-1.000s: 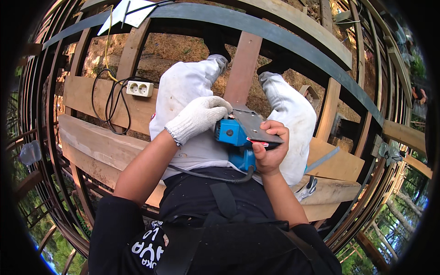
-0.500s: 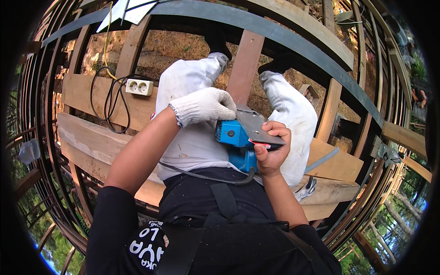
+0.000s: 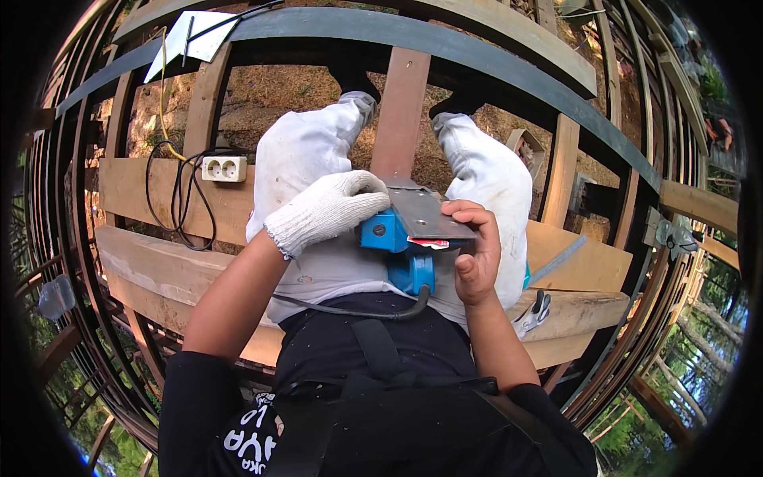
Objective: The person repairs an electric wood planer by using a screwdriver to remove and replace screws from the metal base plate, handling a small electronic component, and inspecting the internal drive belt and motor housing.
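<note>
A corded blue power tool [image 3: 412,274] with a flat grey metal plate [image 3: 425,215] rests on my lap, plate upward. Its exact kind is unclear. A red and white strip [image 3: 427,242] shows under the plate's near edge. My left hand [image 3: 330,207], in a white knit glove, is closed at the plate's far left corner, above the blue housing; its fingertips are partly hidden. Bare, my right hand [image 3: 475,250] curls its fingers over the plate's right edge, the thumb standing apart below. A black cord [image 3: 358,316] runs left from the tool across my waist.
Wooden planks [image 3: 175,266] lie under and beside my legs. A white double socket [image 3: 224,168] with a coiled black cable sits at left. Beside my right thigh lies a glove [image 3: 532,314]. A grey metal strip [image 3: 477,60] arcs across ahead, among beams with gaps showing ground below.
My right thumb has come off the plate's near edge and now stands apart. The plate sits flatter. My left hand stays at its corner, and the whole view has shifted slightly.
</note>
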Action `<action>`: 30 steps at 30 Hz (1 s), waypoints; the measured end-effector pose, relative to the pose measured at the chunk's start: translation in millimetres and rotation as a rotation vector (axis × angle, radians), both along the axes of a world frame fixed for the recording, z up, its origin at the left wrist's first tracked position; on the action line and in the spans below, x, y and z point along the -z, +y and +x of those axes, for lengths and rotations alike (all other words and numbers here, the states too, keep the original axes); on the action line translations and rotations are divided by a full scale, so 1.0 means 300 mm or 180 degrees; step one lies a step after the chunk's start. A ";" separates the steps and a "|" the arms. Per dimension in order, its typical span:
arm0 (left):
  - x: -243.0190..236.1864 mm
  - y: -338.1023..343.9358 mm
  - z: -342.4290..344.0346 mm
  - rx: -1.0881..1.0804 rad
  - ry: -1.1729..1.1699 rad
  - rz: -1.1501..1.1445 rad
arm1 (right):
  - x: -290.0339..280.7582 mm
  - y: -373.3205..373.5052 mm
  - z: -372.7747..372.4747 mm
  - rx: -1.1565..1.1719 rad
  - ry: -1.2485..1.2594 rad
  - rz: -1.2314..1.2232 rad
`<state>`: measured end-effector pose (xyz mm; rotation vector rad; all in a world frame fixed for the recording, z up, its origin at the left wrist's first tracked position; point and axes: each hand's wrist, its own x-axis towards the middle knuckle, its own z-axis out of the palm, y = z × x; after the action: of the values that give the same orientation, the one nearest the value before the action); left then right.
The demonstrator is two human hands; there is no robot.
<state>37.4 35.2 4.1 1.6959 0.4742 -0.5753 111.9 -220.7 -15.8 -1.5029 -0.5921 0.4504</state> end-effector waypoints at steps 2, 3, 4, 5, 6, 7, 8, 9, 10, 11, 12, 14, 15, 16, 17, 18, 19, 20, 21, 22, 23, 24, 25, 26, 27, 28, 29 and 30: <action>-0.010 -0.016 -0.009 0.0144 -0.0060 -0.0037 | -0.014 -0.064 0.034 0.0549 0.0043 0.0307; -0.038 -0.028 -0.006 -0.0005 0.0027 -0.0134 | 0.006 -0.136 0.062 0.0868 -0.0129 0.0167; -0.058 -0.045 -0.001 -0.0130 0.0088 -0.0253 | 0.006 -0.195 0.089 0.1310 -0.0066 -0.0064; -0.042 -0.054 -0.026 -0.0262 -0.0158 -0.0197 | 0.020 -0.243 0.128 0.1563 -0.0078 -0.0309; -0.010 -0.058 -0.048 -0.0347 -0.0410 -0.0204 | 0.042 -0.306 0.169 0.1880 -0.0107 -0.0591; 0.009 -0.068 -0.054 -0.0399 -0.0436 -0.0201 | 0.080 -0.379 0.215 0.2078 -0.0150 -0.0863; 0.020 -0.080 -0.056 -0.0443 -0.0436 -0.0196 | 0.116 -0.469 0.242 0.2286 -0.0161 -0.1139; 0.028 -0.082 -0.059 -0.0449 -0.0444 -0.0297 | 0.144 -0.559 0.259 0.2429 -0.0216 -0.1223; 0.027 -0.085 -0.058 -0.0470 -0.0436 -0.0362 | 0.166 -0.649 0.271 0.2695 -0.0229 -0.1722; 0.036 -0.087 -0.060 -0.0427 -0.0421 -0.0360 | 0.189 -0.726 0.260 0.2927 -0.0208 -0.2213; 0.045 -0.094 -0.061 -0.0390 -0.0403 -0.0374 | 0.207 -0.802 0.239 0.3006 -0.0210 -0.2263; 0.052 -0.075 -0.072 -0.0395 -0.0356 -0.0233 | 0.256 -0.868 0.205 0.2789 -0.0256 -0.3075; 0.057 -0.069 -0.078 -0.0403 -0.0344 -0.0173 | 0.280 -0.878 0.183 0.2446 -0.0075 -0.3229; 0.060 -0.063 -0.078 -0.0429 -0.0327 -0.0124 | 0.298 -0.825 0.173 0.2408 -0.0053 -0.3191; 0.060 -0.056 -0.085 -0.0486 -0.0296 -0.0182 | 0.319 -0.733 0.159 0.2066 0.0063 -0.3534; 0.055 -0.051 -0.089 -0.0574 -0.0266 -0.0239 | 0.342 -0.661 0.157 0.1681 0.0149 -0.3868; 0.026 -0.055 -0.069 -0.0477 -0.0369 -0.0268 | 0.435 -0.671 0.145 0.1532 0.0074 -0.3943; 0.029 -0.059 -0.051 -0.0467 -0.0298 -0.0510 | 0.590 -0.762 0.121 0.1571 -0.0126 -0.3855; 0.001 -0.058 -0.056 -0.0505 -0.0170 -0.0452 | 0.552 -0.632 0.127 0.1478 0.0043 -0.3302; -0.009 -0.057 -0.054 -0.0334 -0.0338 -0.0185 | 0.560 -0.614 0.128 0.1513 0.0413 -0.2916; -0.007 -0.056 -0.055 -0.0194 -0.0408 0.0015 | 0.578 -0.599 0.131 0.1563 0.0777 -0.2534; -0.009 -0.055 -0.057 -0.0201 -0.0410 0.0015 | 0.583 -0.607 0.138 0.1608 0.0772 -0.2431; -0.015 -0.053 -0.063 -0.0258 -0.0380 0.0028 | 0.580 -0.633 0.146 0.1678 0.0768 -0.2366; -0.009 -0.048 -0.068 -0.0290 -0.0374 -0.0002 | 0.573 -0.658 0.163 0.1790 0.0746 -0.2329; -0.011 -0.042 -0.072 -0.0360 -0.0369 0.0020 | 0.561 -0.661 0.190 0.1922 0.0730 -0.2302; -0.006 -0.040 -0.084 -0.0347 -0.0441 0.0115 | 0.513 -0.644 0.230 0.2025 0.0724 -0.2435; 0.002 -0.042 -0.094 -0.0322 -0.0504 0.0200 | 0.427 -0.618 0.273 0.2140 0.0721 -0.2579; 0.002 -0.042 -0.096 -0.0363 -0.0494 0.0187 | 0.358 -0.621 0.331 0.2218 0.0819 -0.2153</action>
<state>8.5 22.5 3.6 1.7417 0.4762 -0.3471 211.1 -406.9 -123.3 -2.1179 0.3425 0.2919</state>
